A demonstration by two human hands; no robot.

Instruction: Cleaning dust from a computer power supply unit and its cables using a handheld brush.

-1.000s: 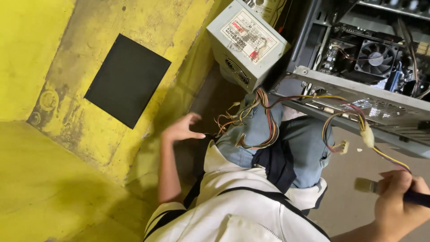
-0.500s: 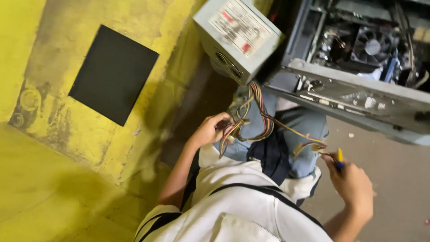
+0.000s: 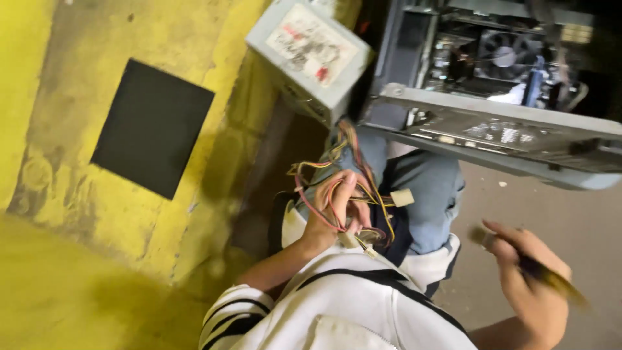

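Open computer case (image 3: 492,129), side panel off, tilted over the person's knees; could slide off if the legs shift. Grey power supply box (image 3: 310,55) hangs out beside it, above the lap, tethered only by its cable bundle (image 3: 350,194); a tug may drop it. Left hand (image 3: 334,214) clamped round those wires. Right hand (image 3: 528,279) closed on a blurred tool (image 3: 551,275), well apart; a careless swing risks snagging connectors.
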